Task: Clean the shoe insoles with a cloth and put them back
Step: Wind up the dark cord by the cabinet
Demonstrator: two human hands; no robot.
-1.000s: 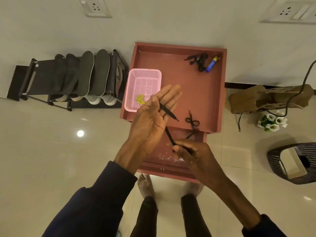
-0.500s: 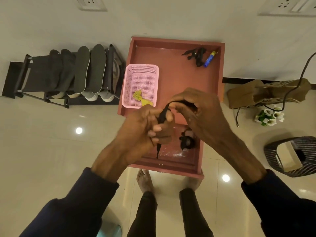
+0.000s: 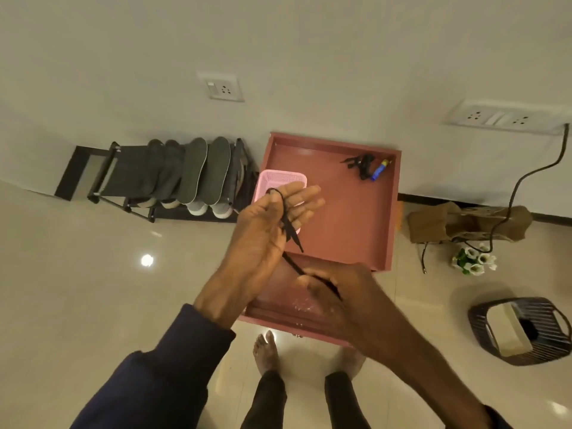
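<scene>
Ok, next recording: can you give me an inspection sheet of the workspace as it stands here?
Surface: reddish table with a raised rim, against the wall.
Job's things: insoles stand upright on the shoe rack left of the table, shoes below them; no cloth seen.
Clutter: pink basket at the table's left edge; black item and blue pen in its far right corner.
Hands: left hand open, black lace looped over it; right hand pinches the lace lower down.
Cables: black cable runs from the wall socket down towards the paper bag.
Surroundings: flowers and dark basket on the tiled floor; bare feet at the table's near edge.
</scene>
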